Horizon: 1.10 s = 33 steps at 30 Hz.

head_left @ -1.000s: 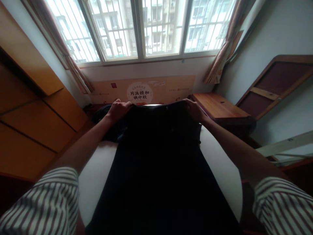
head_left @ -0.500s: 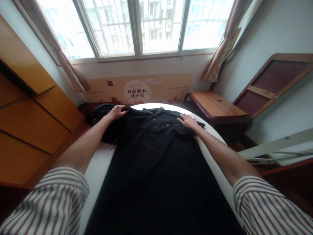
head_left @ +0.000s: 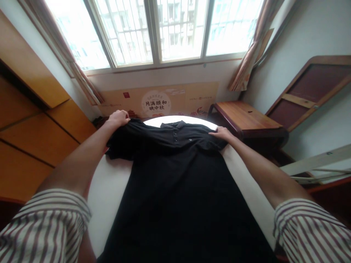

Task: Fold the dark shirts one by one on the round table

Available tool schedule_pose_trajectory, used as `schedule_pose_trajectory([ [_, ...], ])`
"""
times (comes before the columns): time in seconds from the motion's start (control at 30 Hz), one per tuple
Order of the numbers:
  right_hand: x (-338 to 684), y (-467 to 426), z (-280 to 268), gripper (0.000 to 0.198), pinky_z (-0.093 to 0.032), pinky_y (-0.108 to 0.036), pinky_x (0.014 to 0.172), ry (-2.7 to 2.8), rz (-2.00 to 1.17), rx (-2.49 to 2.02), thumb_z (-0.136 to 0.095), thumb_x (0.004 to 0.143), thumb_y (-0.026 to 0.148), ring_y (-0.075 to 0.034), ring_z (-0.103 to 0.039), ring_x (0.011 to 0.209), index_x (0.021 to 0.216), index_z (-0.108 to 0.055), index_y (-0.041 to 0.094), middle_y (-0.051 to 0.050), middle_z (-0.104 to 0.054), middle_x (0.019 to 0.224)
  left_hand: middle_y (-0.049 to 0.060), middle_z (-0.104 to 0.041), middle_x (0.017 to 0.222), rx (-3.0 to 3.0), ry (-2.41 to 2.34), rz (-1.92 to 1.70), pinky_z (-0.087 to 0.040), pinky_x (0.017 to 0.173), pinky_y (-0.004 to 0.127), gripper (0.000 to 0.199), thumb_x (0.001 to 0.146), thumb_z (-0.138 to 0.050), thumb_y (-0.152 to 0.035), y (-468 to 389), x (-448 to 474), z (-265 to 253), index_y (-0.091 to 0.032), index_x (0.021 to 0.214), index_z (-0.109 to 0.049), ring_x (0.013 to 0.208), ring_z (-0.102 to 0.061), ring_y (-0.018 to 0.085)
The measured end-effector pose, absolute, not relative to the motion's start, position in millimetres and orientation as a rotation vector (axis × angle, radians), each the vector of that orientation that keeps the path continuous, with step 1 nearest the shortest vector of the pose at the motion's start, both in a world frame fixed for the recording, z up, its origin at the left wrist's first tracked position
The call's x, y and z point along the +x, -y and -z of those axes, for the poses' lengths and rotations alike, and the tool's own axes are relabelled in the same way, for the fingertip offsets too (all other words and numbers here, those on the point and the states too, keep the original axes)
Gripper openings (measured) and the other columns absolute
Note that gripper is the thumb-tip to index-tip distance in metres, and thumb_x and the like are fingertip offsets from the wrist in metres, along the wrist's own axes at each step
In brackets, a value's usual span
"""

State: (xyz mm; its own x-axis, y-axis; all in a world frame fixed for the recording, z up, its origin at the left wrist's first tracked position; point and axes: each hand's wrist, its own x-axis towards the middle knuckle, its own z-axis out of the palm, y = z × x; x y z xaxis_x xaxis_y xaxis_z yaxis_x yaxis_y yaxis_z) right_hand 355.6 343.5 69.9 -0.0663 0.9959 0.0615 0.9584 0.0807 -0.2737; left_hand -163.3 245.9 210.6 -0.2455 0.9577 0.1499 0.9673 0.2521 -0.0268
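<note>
A black polo shirt (head_left: 175, 190) lies spread front side up over a round white table (head_left: 108, 197), its collar toward the window and its hem running out of view below. At the far left, my left hand (head_left: 119, 118) is closed on the shirt's sleeve near the shoulder, lifting the cloth a little. On the other side, my right hand (head_left: 222, 134) pinches the opposite sleeve close to the table's edge. The buttoned placket and a small chest logo show between my hands. Some folds cross the chest.
A wooden side table (head_left: 246, 116) stands beyond the white table on the right. Wooden cabinets (head_left: 55, 137) line the left. A printed board (head_left: 175, 100) leans below the barred window, and a brown-framed panel (head_left: 304, 87) stands against the right wall.
My left hand has moved outward to the left with the sleeve, drawing it out. My right hand has slid right from lying flat on the shirt to gripping the sleeve.
</note>
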Motion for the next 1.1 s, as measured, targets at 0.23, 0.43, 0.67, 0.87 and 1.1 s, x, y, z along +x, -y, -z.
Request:
schedule_pose_trajectory([
  [0.23,376,-317,-121,0.034,-0.042,-0.032,0.086,2.075,-0.02,-1.731,-0.055,0.094,0.028,-0.023,-0.059,0.102,0.117,-0.064,0.005,-0.024,-0.065,0.115,0.01,-0.067,0.093,-2.232,1.692,0.249,-0.045,0.082,0.035,0.028,0.098,-0.045,-0.035,-135,-46,-172,-0.016,0.095,-0.066,0.084,-0.063,0.022],
  [0.43,379,-160,-106,0.035,-0.04,-0.027,0.058,2.467,-0.27,-1.391,-0.058,0.093,0.045,-0.015,-0.056,0.056,0.072,-0.064,0.018,-0.003,-0.062,0.062,0.004,-0.062,0.084,-3.008,1.234,0.157,-0.046,0.072,0.03,0.027,0.097,-0.053,-0.042,41,-5,-113,-0.019,0.087,-0.062,0.074,-0.058,0.016],
  [0.67,406,22,-83,0.036,-0.053,-0.032,0.073,2.706,-0.142,-0.67,-0.061,0.092,0.049,-0.022,-0.066,0.087,0.105,-0.07,0.017,-0.012,-0.07,0.097,0.009,-0.063,0.118,-2.86,1.354,0.345,-0.053,0.091,0.033,0.04,0.089,-0.066,-0.03,132,-40,-72,-0.022,0.128,-0.058,0.107,-0.06,0.024],
  [0.87,420,49,-48,0.03,-0.056,-0.036,0.09,2.598,0.116,-0.658,-0.047,0.095,0.012,-0.023,-0.064,0.108,0.116,-0.068,0.015,-0.013,-0.07,0.112,0.008,-0.065,0.104,-2.826,1.394,0.384,-0.057,0.081,0.031,0.037,0.089,-0.047,-0.004,139,-42,-66,-0.018,0.12,-0.06,0.091,-0.063,0.02],
  [1.1,424,61,-31,0.042,-0.058,-0.045,0.087,2.562,0.232,-0.824,-0.063,0.09,0.045,-0.03,-0.064,0.106,0.117,-0.068,0.012,-0.018,-0.068,0.114,0.006,-0.063,0.088,-2.844,1.326,0.454,-0.055,0.071,0.029,0.025,0.093,-0.043,-0.007,129,-39,-61,-0.017,0.105,-0.062,0.078,-0.061,0.017],
])
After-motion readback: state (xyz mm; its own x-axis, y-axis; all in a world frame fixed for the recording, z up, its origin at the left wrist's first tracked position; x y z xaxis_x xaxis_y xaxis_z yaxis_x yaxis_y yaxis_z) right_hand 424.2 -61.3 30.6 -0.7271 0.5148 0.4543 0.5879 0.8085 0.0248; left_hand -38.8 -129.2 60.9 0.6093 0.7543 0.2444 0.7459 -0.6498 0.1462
